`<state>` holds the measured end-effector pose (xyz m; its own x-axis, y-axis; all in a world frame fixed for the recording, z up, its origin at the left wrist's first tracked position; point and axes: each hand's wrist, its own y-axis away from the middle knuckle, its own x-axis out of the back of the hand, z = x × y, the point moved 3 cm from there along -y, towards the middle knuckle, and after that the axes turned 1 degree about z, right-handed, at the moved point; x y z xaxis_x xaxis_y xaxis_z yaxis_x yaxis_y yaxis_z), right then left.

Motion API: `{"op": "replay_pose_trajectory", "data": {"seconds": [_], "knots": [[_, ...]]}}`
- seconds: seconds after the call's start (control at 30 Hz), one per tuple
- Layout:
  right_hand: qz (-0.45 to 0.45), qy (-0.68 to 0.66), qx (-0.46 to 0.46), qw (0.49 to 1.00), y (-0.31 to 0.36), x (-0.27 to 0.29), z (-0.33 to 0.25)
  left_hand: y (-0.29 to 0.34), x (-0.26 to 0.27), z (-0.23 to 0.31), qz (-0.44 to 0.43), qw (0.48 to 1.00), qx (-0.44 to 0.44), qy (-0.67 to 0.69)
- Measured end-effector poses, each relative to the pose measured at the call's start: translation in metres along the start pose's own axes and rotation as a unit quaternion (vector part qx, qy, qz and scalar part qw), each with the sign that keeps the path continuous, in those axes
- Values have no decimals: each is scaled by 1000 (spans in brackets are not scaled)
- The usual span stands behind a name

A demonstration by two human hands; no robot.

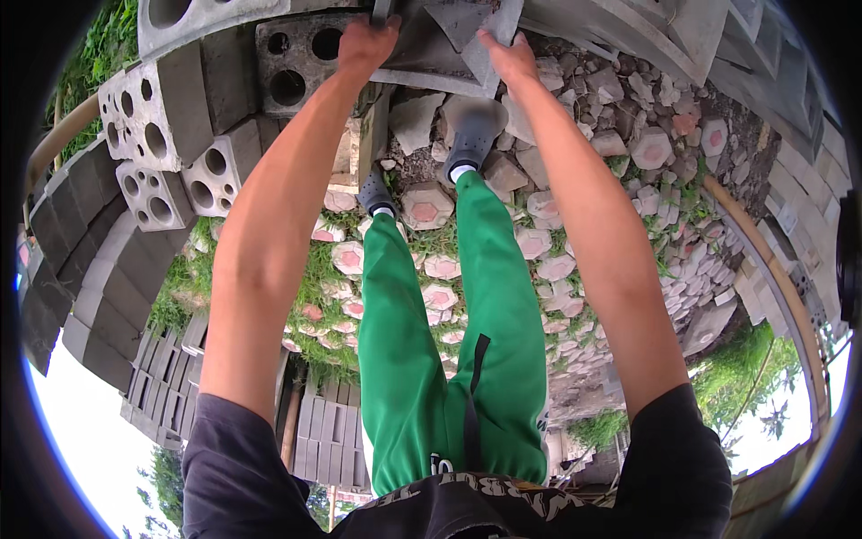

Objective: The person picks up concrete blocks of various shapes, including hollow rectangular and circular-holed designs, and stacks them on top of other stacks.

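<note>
Both my arms stretch out to a square grey concrete ventilation block (482,76) with slanted, triangular inner ribs, at the top middle of the view. My left hand (366,47) is closed round its left side, beside a concrete block with round holes (301,63). On the opposite side, my right hand (510,59) grips the rim, thumb toward the inside and fingers outside. The block's far part is cut off by the picture's upper edge. Similar grey ventilation blocks (673,40) stand to the right of it.
Stacked concrete blocks with round holes (144,117) rise on the left. Broken stone rubble (620,99) and hexagonal pavers (426,207) with grass between them cover the uneven ground. My dark clogs (473,139) stand among the stones. More grey blocks (808,189) line the right.
</note>
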<state>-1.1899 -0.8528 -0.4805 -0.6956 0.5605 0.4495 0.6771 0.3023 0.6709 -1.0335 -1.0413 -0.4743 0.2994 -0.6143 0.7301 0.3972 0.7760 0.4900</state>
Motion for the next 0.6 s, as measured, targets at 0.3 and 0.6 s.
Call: {"op": "replay_pose_trajectory", "data": {"seconds": [0.3,0.6], "knots": [[-12,-162,4,987,5,-18,6,4,0,5,27,992,-36,-116],[-161,-153,26,975,120,35,42,191,49,1,17,999,6,-29]]}}
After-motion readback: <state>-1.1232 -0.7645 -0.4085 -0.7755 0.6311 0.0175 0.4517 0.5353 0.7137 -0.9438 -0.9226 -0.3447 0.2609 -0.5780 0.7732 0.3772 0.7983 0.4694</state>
